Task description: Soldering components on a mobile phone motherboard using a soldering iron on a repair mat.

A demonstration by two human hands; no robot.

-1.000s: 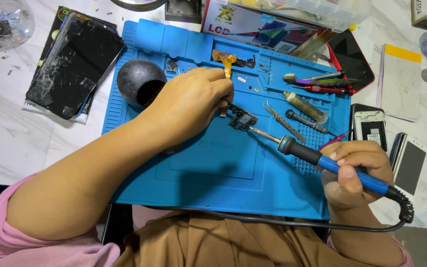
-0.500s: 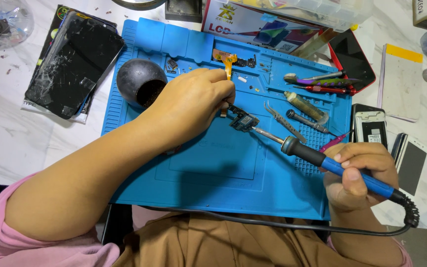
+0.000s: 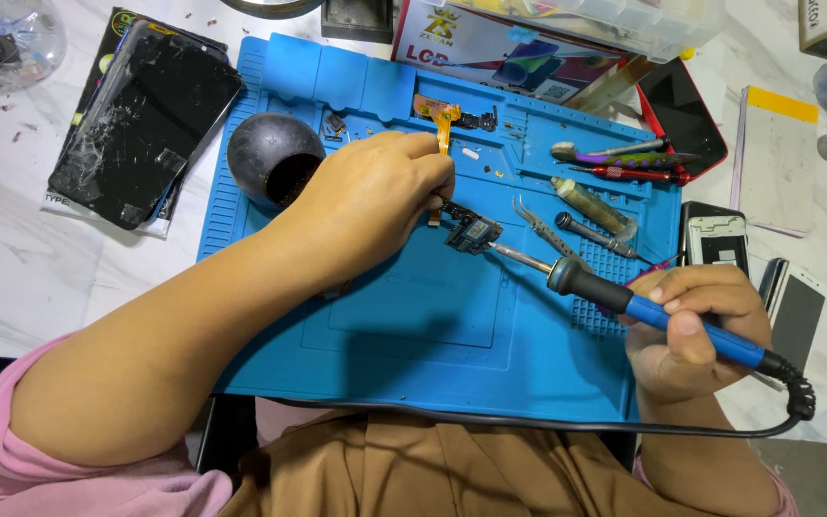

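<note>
1 small dark circuit board (image 3: 472, 233), left fingers (image 3: 437, 172) pinching it; soldering iron (image 3: 624, 304) tip touching.

Blue mat (image 3: 413, 325) on a white marbled desk (image 3: 11, 258); soldering iron (image 3: 662, 321) with blue handle, black collar; black round pot (image 3: 270, 158); pink sleeve (image 3: 11, 469).

Far left of my left hand (image 3: 375, 196) lies a cracked black screen (image 3: 145, 120) on a dark package. Above this hand stands a white and red box (image 3: 500, 48) with a phone picture. Above my right hand (image 3: 686, 330) lies a red-edged black screen (image 3: 681, 115); just right of it, a white-framed screen (image 3: 801, 316).
</note>
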